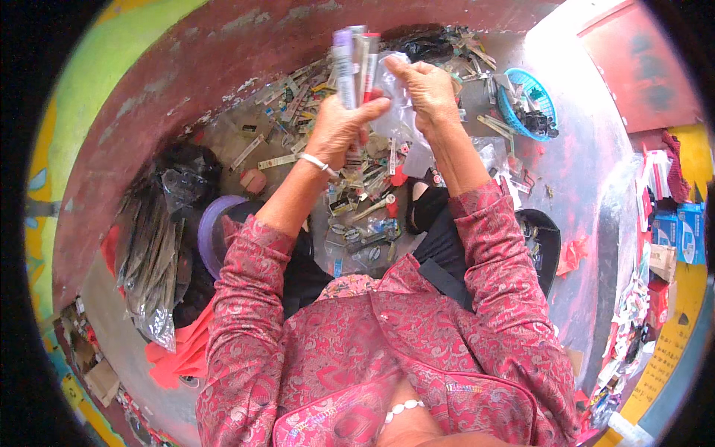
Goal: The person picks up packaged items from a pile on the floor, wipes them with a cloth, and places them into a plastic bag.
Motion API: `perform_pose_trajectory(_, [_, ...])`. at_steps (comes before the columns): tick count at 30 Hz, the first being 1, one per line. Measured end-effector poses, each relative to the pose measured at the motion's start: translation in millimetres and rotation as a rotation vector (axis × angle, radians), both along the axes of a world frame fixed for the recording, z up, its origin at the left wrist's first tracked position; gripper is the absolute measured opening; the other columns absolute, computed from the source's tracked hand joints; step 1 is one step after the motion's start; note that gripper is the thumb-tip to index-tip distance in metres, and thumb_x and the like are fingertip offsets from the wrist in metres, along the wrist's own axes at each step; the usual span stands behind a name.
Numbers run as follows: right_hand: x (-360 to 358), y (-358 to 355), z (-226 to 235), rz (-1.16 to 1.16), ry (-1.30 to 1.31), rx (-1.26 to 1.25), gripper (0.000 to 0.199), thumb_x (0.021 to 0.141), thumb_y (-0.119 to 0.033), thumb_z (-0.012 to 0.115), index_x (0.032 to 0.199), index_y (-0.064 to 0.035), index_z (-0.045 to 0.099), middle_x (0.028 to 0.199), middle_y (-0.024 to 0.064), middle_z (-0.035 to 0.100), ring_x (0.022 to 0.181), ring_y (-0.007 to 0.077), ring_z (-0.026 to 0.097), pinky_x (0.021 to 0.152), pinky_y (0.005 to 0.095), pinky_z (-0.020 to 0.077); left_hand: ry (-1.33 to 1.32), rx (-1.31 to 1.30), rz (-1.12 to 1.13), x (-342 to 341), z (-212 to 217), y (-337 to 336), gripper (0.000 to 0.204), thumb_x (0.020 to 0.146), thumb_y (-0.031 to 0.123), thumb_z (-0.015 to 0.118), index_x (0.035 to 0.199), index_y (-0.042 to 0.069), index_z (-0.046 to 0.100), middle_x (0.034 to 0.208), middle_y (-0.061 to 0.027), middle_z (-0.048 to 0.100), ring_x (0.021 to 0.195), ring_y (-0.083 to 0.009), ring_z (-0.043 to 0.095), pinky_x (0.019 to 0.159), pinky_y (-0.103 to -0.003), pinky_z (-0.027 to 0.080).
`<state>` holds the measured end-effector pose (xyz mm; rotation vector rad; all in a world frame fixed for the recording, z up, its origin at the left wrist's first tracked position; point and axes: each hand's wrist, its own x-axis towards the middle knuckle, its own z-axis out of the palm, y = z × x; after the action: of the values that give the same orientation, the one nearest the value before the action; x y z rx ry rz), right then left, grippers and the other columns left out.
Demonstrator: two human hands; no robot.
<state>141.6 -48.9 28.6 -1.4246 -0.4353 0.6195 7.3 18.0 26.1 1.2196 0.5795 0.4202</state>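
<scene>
At the far left, a heap of clear plastic sleeves [149,261] lies on the floor, with red paper [179,350] spread below it. Just right of the heap sits a purple lid [212,223], partly behind the person's left sleeve.

The left hand [339,130] is raised in front of the person, its grip clamped around a bundle of tubes [354,63] that stands nearly upright, tops above the fingers. One tube has a purple cap end, another a red one. A white bracelet [316,162] circles the left wrist.

Just beside the bundle, the right hand [428,89] pinches a clear bag [398,108], thumb and fingers closed together on the film. The bag hangs between the two hands and touches the tubes.

Under the hands, a litter of small packets and tubes [357,216] covers the floor, running up to the dark red wall [223,67]. A black shoe [424,208] shows by the right forearm.

Further right, a blue basket [514,112] holds small dark pieces. At the far right edge, boxes [674,227] and papers are stacked on the yellow floor.
</scene>
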Motion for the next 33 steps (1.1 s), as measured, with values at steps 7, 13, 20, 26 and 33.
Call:
perform_pose_trajectory(7, [15, -11, 17, 0.156, 0.299, -0.130, 0.034, 0.068, -0.030, 0.073, 0.058, -0.0144, 0.045, 0.046, -0.0063, 0.036, 0.037, 0.0034, 0.028, 0.035, 0.0207, 0.0187, 0.046, -0.122, 0.225, -1, -9, 24, 0.013, 0.070, 0.010, 0.064, 0.079, 0.006, 0.055, 0.063, 0.0021, 0.052, 0.045, -0.0024, 0.043, 0.038, -0.015, 0.032])
perform_pose_trajectory(13, [24, -26, 31, 0.247, 0.050, -0.180, 0.032, 0.067, -0.028, 0.074, 0.057, -0.0122, 0.048, 0.050, -0.0041, 0.042, 0.039, 0.0039, 0.031, 0.036, 0.0214, 0.0210, 0.166, 0.118, 0.374, -12, 1, 34, 0.012, 0.069, 0.011, 0.064, 0.077, 0.006, 0.057, 0.062, 0.0005, 0.055, 0.044, -0.0056, 0.046, 0.036, -0.019, 0.032])
perform_pose_trajectory(20, [50, -36, 24, 0.073, 0.346, 0.217, 0.014, 0.078, -0.017, 0.060, 0.079, -0.0043, 0.055, 0.070, 0.0067, 0.059, 0.046, 0.0078, 0.043, 0.041, 0.0189, 0.0357, -0.022, -0.253, 0.112, -17, -21, 39, 0.012, 0.073, 0.012, 0.063, 0.076, 0.005, 0.054, 0.059, 0.0002, 0.052, 0.043, -0.0055, 0.043, 0.037, -0.020, 0.033])
perform_pose_trajectory(26, [5, -31, 17, 0.302, -0.282, -0.115, 0.071, 0.064, -0.005, 0.064, 0.129, -0.0131, 0.037, 0.115, 0.0149, 0.047, 0.065, 0.0081, 0.054, 0.052, 0.0178, 0.0417, -0.353, -0.815, -0.029, -19, -30, 50, 0.008, 0.079, 0.007, 0.057, 0.079, 0.003, 0.050, 0.063, -0.0008, 0.049, 0.045, -0.0044, 0.039, 0.041, -0.019, 0.031])
perform_pose_trajectory(33, [15, -22, 27, 0.148, -0.128, 0.097, 0.010, 0.076, -0.014, 0.064, 0.074, -0.0041, 0.062, 0.064, 0.0021, 0.060, 0.045, 0.0051, 0.049, 0.039, 0.0187, 0.0337, -0.251, -0.590, -0.146, -23, -14, 40, 0.011, 0.077, 0.006, 0.059, 0.082, 0.003, 0.051, 0.063, -0.0002, 0.049, 0.043, -0.0042, 0.039, 0.038, -0.018, 0.030])
